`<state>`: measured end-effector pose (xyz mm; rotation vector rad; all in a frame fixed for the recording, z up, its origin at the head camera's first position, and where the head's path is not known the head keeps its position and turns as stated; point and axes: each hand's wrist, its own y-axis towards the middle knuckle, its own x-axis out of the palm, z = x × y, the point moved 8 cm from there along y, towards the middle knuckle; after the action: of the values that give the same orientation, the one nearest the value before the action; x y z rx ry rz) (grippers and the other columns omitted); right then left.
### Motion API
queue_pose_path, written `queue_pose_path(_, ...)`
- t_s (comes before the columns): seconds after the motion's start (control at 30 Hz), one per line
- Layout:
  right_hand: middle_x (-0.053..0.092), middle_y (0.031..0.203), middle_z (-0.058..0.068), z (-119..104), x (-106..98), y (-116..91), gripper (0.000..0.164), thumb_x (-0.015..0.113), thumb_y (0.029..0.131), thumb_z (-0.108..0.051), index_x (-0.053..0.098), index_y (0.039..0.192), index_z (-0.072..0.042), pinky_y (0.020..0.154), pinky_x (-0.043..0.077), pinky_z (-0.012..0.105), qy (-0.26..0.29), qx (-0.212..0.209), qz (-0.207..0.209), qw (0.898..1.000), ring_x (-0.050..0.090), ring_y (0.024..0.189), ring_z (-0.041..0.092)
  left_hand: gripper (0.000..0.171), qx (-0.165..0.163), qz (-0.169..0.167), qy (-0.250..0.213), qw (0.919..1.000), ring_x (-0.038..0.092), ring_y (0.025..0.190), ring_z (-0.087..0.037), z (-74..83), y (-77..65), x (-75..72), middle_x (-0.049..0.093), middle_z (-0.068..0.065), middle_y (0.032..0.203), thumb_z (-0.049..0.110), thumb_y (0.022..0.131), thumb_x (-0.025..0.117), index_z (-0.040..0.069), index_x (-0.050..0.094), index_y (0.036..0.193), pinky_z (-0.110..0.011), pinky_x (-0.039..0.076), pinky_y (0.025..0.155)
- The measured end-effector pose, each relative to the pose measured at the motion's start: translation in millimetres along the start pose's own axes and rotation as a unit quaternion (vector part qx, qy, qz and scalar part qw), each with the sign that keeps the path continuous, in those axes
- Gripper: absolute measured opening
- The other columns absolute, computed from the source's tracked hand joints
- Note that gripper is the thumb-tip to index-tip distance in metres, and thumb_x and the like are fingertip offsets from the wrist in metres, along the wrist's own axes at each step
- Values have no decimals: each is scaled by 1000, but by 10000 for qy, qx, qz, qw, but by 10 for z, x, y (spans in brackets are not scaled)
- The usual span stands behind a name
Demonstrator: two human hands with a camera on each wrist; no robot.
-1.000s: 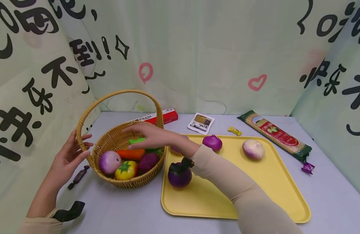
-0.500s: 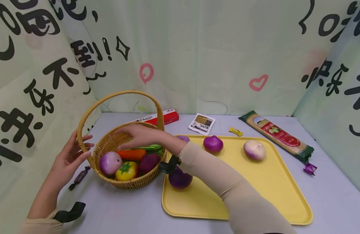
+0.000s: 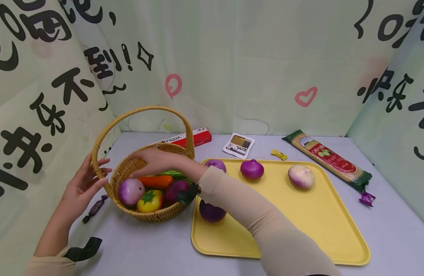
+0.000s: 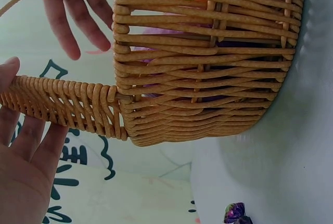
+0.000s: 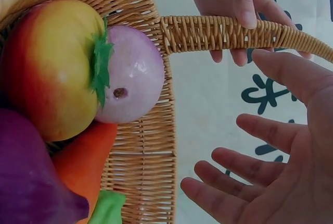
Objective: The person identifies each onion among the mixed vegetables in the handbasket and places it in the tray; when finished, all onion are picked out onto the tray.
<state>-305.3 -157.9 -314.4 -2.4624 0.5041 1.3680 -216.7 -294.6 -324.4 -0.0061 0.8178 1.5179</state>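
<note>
Left grip [image 3: 79,188] is clamping the handle [image 3: 157,108], thumb and fingers on opposite sides; right grip [image 3: 156,159] is hovering over the wicker basket [image 3: 153,217], fingers standing apart. Basket is sitting on the tabletop [image 3: 146,247], holding a pale purple onion [image 3: 131,192], yellow-red tomato [image 3: 150,201], carrot [image 3: 154,181], dark purple onion [image 3: 176,191] and something green [image 5: 108,208], partly hidden. Yellow tray [image 3: 311,222] just beside is carrying four purple-toned vegetables [image 3: 252,169].
</note>
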Motion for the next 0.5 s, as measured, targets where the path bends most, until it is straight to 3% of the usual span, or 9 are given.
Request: queue_pose_path(0.5,49,141,1,0,68,145,60,59,89,-43,44,140,-14,108,38,25,80,364,-276,9989,48,125,14,83,-111,-4,54,9999,53,110,11,1,-1,2,45,23,133,-6,91,53,25,7,153,-4,46,83)
